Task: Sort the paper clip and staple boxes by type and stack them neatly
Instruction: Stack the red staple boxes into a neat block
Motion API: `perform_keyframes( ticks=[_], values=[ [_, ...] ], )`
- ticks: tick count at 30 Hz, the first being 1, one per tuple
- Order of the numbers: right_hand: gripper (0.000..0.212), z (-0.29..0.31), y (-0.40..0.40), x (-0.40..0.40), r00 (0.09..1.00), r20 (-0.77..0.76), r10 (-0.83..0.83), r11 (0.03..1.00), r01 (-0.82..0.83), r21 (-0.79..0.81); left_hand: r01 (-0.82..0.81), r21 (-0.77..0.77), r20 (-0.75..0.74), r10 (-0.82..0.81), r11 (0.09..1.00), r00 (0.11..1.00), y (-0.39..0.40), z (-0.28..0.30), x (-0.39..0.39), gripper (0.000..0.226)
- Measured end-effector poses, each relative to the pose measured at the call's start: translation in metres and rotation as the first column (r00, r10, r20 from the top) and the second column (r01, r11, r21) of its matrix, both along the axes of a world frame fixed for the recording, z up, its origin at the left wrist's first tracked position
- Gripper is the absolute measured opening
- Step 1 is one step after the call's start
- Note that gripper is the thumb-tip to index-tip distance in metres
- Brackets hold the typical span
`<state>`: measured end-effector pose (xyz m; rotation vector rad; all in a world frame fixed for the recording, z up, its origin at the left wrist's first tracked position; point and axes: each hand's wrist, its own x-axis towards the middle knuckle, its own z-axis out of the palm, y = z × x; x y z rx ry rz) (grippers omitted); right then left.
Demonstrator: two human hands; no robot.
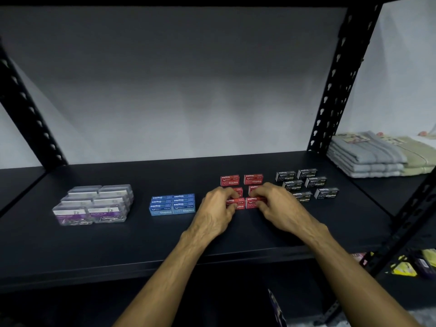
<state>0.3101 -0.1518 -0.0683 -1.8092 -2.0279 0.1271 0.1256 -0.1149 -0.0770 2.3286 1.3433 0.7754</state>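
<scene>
While reaching onto the black shelf [118, 244], both hands at the red staple boxes [243, 192] near the middle. Left hand [215, 212] with fingers curled round the front-left red box [236, 204], gripping it. Right hand [277, 208] with fingers curled on the front-right red box [253, 202], pinching it (the two boxes touching side by side). More red boxes just behind, two in the back row fully showing, the middle ones partly hidden by the fingers. Left of these, blue staple boxes [172, 204] packed close in a tidy block. Farther left, clear paper clip boxes [93, 205] with purple labels, stacked in a tight group. Right of the red ones, black staple boxes [306, 184] laid out in loose rows, apart from one another. Beyond the shelf's upright post [339, 79] at the right, folded cloths [377, 154] in grey and pale green, piled up. Behind the shelf, a pale wall [177, 79].
</scene>
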Motion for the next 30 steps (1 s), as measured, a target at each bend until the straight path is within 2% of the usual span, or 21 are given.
perform_keyframes(
  ticks=[23, 30],
  values=[
    [0.027, 0.001, 0.000, -0.003, 1.000, -0.018, -0.005, 1.000, 0.005, 0.009, 0.009, -0.004, 0.014, -0.009, 1.000, 1.000, 0.006, -0.001, -0.001, 0.025],
    [0.024, 0.024, 0.006, 0.013, 0.998, -0.039, -0.052, 0.995, 0.055, 0.088, -0.021, 0.034, 0.063, 0.018, 0.999, 0.998, 0.019, 0.018, -0.012, 0.026]
  ],
)
